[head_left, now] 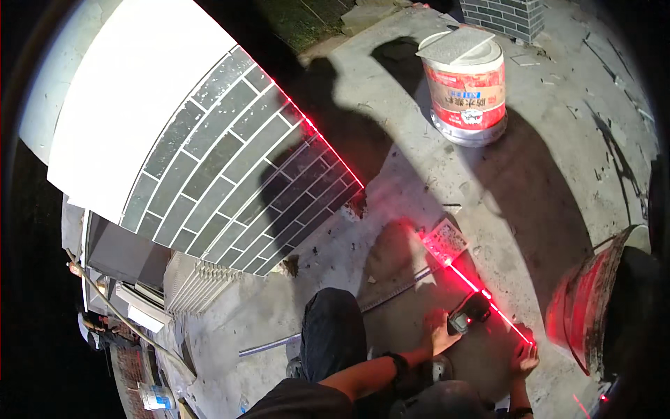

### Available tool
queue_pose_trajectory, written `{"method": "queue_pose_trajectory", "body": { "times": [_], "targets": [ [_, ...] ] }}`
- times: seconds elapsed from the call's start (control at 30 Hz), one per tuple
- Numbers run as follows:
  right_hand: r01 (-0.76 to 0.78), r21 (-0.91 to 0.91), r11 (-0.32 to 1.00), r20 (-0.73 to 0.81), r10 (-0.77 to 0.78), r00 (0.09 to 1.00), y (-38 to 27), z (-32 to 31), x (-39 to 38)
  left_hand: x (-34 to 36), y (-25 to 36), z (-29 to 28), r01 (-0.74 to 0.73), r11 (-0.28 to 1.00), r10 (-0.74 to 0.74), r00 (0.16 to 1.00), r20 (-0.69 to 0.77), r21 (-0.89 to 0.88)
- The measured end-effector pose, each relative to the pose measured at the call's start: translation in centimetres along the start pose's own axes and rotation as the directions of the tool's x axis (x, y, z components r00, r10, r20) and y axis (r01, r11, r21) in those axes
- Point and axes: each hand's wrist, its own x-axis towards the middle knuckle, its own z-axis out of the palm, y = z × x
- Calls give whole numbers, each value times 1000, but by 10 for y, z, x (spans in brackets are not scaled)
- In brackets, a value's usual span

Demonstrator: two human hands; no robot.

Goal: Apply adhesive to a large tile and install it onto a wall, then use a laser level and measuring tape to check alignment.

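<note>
My left hand point(440, 334) is closed around a small black and grey boxy device that looks like a laser level point(469, 313), low over the concrete. A small red light glows on it. Right beside it a bright red laser line point(508, 320) crosses the floor toward my right hand point(525, 361). The fingers of that hand are drawn together at the line's end, lit red; what they hold, if anything, is too small to make out. At the line's other end lies a square speckled plate point(445, 242), flooded with red light.
A long metal straightedge point(394, 292) lies on the concrete floor. To the left stands a wall of dark brick-shaped tiles point(230, 167), its edge lit red. A red-and-white bucket point(466, 94) with a board on top is ahead. A large tipped tub point(583, 307) sits right.
</note>
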Motion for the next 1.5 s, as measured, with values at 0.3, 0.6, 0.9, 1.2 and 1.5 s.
{"method": "queue_pose_trajectory", "body": {
  "times": [0.3,0.6,0.9,1.2,1.5],
  "targets": [
    [-75,56,996,169,65,983,2,0,-7,10,12,-42,-76,996,71,994,79,54],
    [-68,171,983,191,34,981,1,-4,12,6,7,-22,-32,998,34,998,43,-57],
    [17,80,997,82,-23,996,-2,-50,44,8,-8,3,-156,986,161,981,-106,55],
    [44,69,997,98,-51,994,-16,-61,64,1,-41,61,-301,889,385,900,-205,345],
    [56,77,995,86,-62,994,-21,-62,68,-1,-8,33,-138,984,106,962,-251,-115]
  ]
}}
